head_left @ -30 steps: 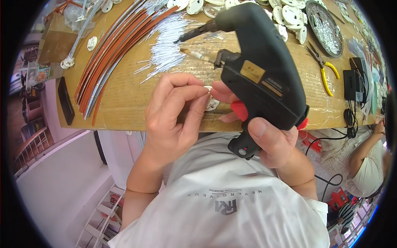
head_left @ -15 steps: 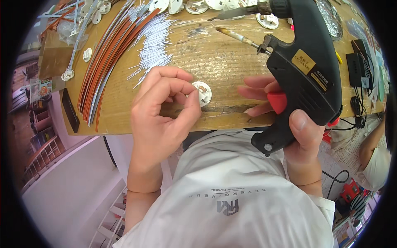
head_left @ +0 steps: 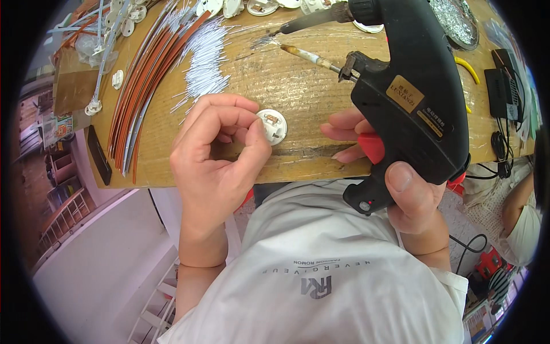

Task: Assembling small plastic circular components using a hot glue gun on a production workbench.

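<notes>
A round white plastic disc (head_left: 271,127) with small metal contacts lies face up near the table's front edge. My left hand (head_left: 220,140) pinches its left rim between thumb and forefinger, the other fingers curled. In my right hand (head_left: 409,186) is a black soldering gun (head_left: 409,103) with a red trigger (head_left: 372,148). My thumb wraps the handle and my fingers reach past the trigger. The gun's brown-stained tip (head_left: 306,55) and the dark feed tube (head_left: 312,22) above it point left, beyond the disc and apart from it. A small red light shows on the handle's butt.
Orange and grey wires (head_left: 150,86) lie bundled at left, beside a pile of short white wires (head_left: 207,63). More white discs (head_left: 262,6) line the far side. At right are a foil-lined dish (head_left: 457,26), yellow-handled pliers (head_left: 468,69) and a black power adapter (head_left: 504,86). Another person sits at far right.
The soldering gun has shifted left and slightly up in my right hand. My left hand and the disc have moved a little left. A red light now shows on the gun's handle.
</notes>
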Available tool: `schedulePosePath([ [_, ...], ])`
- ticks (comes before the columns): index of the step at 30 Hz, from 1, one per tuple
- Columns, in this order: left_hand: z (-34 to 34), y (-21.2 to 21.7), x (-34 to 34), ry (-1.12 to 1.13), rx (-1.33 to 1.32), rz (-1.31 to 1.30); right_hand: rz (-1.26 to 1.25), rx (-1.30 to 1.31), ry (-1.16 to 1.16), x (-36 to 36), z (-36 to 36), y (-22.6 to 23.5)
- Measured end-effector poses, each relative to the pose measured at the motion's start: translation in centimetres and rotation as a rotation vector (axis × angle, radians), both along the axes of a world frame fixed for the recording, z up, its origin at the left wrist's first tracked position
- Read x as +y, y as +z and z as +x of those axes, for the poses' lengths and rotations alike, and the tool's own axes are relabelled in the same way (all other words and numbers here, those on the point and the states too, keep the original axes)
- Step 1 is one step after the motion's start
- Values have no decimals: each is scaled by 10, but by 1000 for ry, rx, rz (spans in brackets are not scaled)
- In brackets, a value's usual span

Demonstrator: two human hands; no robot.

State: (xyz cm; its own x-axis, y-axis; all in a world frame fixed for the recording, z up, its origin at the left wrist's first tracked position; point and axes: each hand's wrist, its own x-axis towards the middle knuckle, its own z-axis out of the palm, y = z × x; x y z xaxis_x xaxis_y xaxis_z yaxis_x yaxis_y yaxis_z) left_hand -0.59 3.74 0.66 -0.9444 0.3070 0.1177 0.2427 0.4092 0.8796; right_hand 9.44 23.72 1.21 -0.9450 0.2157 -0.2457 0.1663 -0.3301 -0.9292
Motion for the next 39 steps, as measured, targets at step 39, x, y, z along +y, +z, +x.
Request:
schedulePosePath([
  [39,5,-3,-1,-31,15,61,-1,-167,47,20,28,17],
])
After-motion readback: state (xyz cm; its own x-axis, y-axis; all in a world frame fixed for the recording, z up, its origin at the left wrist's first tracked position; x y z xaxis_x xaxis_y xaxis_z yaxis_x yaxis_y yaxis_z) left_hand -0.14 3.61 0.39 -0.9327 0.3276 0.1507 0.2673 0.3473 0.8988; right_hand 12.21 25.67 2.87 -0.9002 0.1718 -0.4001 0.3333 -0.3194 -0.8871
